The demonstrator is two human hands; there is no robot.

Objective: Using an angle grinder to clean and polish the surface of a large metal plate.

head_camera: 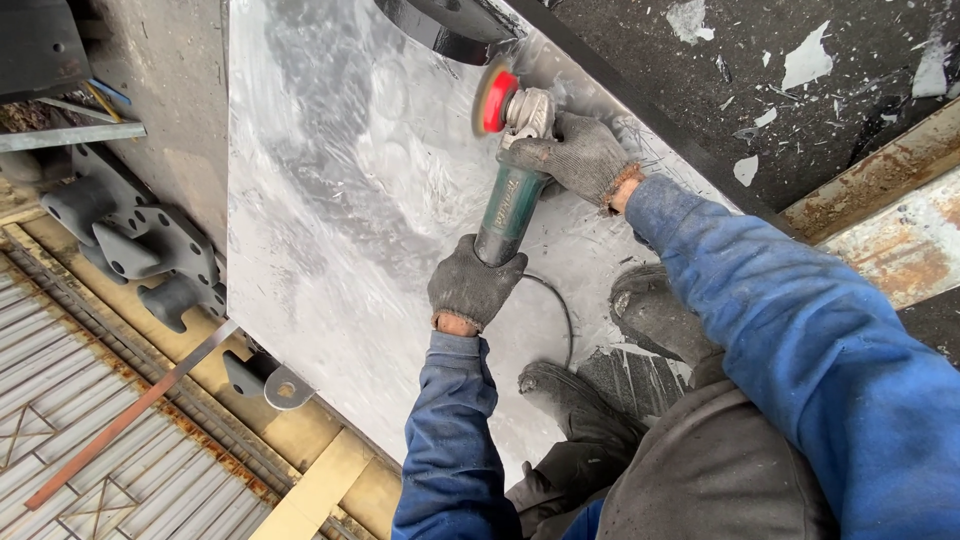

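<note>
Gripping an angle grinder (512, 195) at frame centre, the gloved left hand (472, 285) clenches its green body, the right hand (580, 155) clasps its head; the red disc (492, 97) meets a steel plate (340, 200).

Single head-worn view, steeply downward, close over a metal sheet (330, 200); no second view

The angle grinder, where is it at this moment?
In the head view the grinder is at upper centre, over the steel plate. The left hand grips its rear handle and the right hand holds it near the red disc.
</note>
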